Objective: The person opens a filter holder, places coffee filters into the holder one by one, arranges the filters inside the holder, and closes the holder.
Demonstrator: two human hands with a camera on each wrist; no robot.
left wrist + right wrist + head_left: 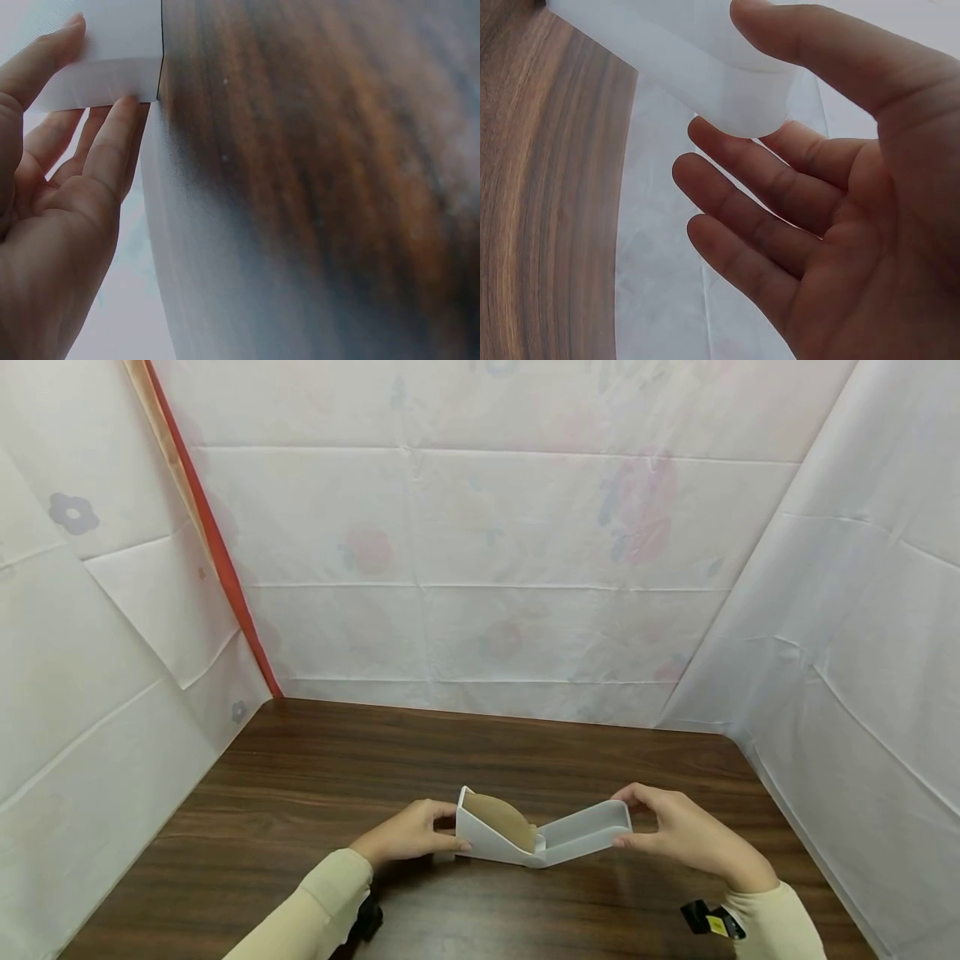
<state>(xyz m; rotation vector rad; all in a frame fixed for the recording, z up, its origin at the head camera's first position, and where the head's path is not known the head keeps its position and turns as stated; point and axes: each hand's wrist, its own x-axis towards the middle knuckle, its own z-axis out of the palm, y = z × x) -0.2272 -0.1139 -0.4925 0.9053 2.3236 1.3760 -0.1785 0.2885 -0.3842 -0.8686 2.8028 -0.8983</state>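
A white hinged box (487,842) lies on the table with its pale, translucent lid (588,832) swung out to the right. Inside the box body stand brown, round-edged paper sheets (501,817) that look like coffee filters. My left hand (411,833) grips the left end of the body, thumb on the near side and fingers behind; in the left wrist view the fingertips press a white corner (112,79). At the far end of the lid, my right hand (686,831) holds its rounded edge between thumb and fingers, with the lower fingers spread apart in the right wrist view.
The dark wood-grain table (360,743) runs back to a white patterned curtain (480,568). More white sheeting (862,710) hangs along the right side, and a red strip (217,543) runs down the left corner. Black wrist straps (697,917) sit below the sleeves.
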